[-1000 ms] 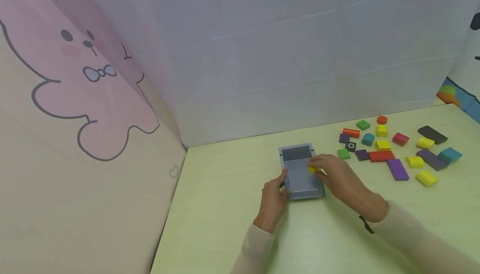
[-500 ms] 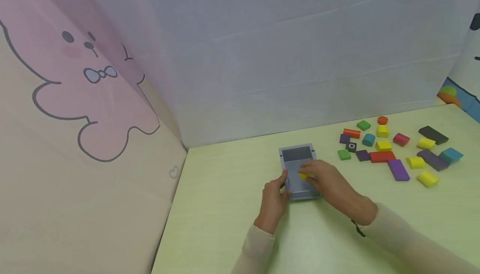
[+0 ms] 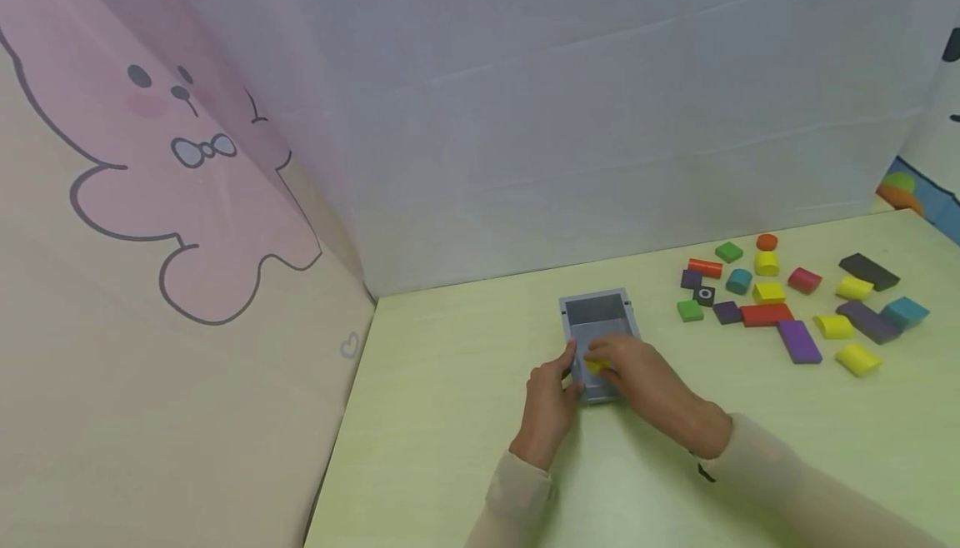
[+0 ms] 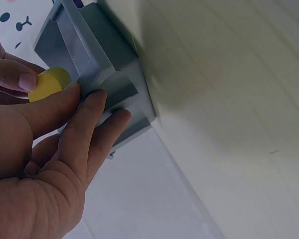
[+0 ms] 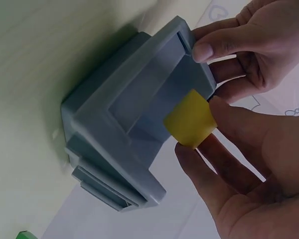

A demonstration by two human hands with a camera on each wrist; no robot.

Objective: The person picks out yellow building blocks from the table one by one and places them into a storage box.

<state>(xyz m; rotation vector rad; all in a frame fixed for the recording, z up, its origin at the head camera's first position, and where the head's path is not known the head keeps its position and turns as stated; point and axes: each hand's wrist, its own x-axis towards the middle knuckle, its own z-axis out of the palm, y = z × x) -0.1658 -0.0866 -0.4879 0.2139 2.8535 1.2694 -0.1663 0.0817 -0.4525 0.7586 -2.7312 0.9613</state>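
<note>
A small grey plastic bin [image 3: 592,292] stands on the table in front of me, its hollow facing up. My left hand [image 3: 546,415] grips its left wall, thumb over the rim and fingers against the outside, as the right wrist view shows. Between the thumb and fingers of my right hand [image 3: 652,381] is a yellow block [image 5: 191,119], held over the bin's hollow. In the left wrist view the yellow block has a rounded side. My right hand covers part of the bin's right side in the head view.
Several coloured blocks lie scattered at the right, among them a purple bar [image 3: 799,341], a red bar [image 3: 767,315], a green block [image 3: 690,310] and a teal block [image 3: 904,311]. A pale curtain [image 3: 540,132] hangs behind the table, and a bunny-print cloth [image 3: 217,231] at the left.
My right hand has moved left and toward me with the yellow block, from the bin's right rim to over its hollow. The left hand keeps its grip.
</note>
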